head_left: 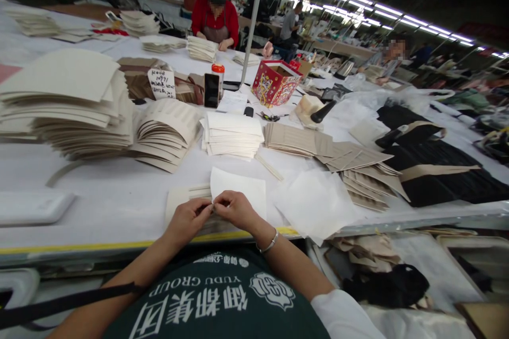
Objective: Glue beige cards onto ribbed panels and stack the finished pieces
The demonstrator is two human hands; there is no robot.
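Observation:
A white sheet (242,190) lies over the right part of a beige panel (178,197) that has raised strips on it, close to the table's front edge. My left hand (190,218) is pinched closed at the panel's middle, fingertips touching those of the other hand. My right hand (234,209), with a bracelet at the wrist, is also pinched closed, at the sheet's lower left corner. Whatever the fingertips grip is too small to make out. Thin white sheets (316,204) are spread to the right of my hands.
Stacks of curved beige panels (79,100) stand at the left, a white stack (233,135) ahead, and beige pieces (296,140) to its right. Black fabric (445,169) lies far right. A phone (211,90) and a red box (275,83) are behind. A person in red works across the table.

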